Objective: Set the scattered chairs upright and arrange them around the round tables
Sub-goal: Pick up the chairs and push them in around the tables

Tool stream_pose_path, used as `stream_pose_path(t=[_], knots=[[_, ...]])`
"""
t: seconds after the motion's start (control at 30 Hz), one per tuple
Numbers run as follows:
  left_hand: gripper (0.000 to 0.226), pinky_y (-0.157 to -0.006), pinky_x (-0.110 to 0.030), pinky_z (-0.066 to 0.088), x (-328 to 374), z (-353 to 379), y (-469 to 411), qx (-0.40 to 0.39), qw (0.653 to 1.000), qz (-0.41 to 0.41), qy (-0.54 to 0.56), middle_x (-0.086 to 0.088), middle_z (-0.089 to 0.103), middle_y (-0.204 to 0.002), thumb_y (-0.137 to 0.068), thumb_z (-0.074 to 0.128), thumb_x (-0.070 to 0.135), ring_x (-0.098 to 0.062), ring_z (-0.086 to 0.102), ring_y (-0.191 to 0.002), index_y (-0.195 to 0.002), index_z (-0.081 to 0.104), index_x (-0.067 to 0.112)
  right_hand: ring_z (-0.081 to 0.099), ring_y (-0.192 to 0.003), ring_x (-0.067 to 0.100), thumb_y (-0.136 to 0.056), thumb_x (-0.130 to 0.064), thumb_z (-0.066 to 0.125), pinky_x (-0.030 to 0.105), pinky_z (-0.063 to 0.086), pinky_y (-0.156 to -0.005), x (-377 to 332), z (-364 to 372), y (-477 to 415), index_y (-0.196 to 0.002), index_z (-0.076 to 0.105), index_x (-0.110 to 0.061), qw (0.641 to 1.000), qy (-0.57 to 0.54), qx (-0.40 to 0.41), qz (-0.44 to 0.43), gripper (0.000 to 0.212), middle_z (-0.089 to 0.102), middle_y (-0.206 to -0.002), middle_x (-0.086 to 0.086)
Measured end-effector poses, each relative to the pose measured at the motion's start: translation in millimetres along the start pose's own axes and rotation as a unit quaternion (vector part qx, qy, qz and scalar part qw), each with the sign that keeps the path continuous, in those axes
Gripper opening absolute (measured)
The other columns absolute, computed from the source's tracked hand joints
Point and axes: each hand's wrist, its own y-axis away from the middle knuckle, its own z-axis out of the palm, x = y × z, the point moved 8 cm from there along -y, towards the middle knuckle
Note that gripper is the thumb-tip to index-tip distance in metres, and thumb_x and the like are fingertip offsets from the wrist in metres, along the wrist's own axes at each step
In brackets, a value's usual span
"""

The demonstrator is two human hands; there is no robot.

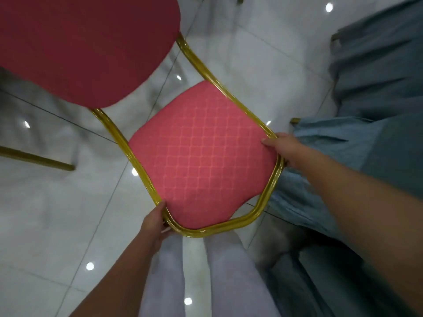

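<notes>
Positioning red-cushioned gold-metal-framed chair [201,152], seat rim clasped by left hand [155,223] and right hand [283,149]; tucking toward grey-blue tablecloth [377,88] judged next.

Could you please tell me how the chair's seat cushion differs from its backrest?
The seat cushion is lighter pink-red with a grid pattern; the backrest looks darker and plain. The seat cushion is squarish, the backrest rounded. Both are red upholstery on one gold frame.
</notes>
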Motion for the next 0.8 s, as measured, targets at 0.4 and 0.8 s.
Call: stream_pose_path(t=[0.4,0.8], knots=[[0.031,-0.053,-0.024,0.047,135.1,-112.2,285.2,-0.097,0.969,0.145,-0.176,-0.003,0.062,-0.078,-0.103,0.048,0.037,-0.013,0.06,-0.059,-0.132,0.05,0.047,0.058,-0.062,0.015,-0.086,-0.013,0.07,0.025,0.05,-0.054,-158.8,-63.0,319.1,-0.125,0.06,-0.025,0.966,-0.204,0.038,-0.151,0.042,0.061,-0.078,0.001],[0.037,-0.068,-0.051,0.06,195.3,-158.6,351.6,-0.056,0.958,0.269,-0.087,-0.012,0.065,-0.117,-0.092,0.058,0.053,-0.033,0.063,-0.105,-0.107,0.068,0.021,0.059,-0.109,0.025,-0.095,-0.04,0.061,0.048,0.056,-0.086,-236.2,31.1,426.2,-0.12,0.058,-0.033,0.95,-0.19,-0.122,-0.217,0.027,0.054,-0.114,-0.013]])
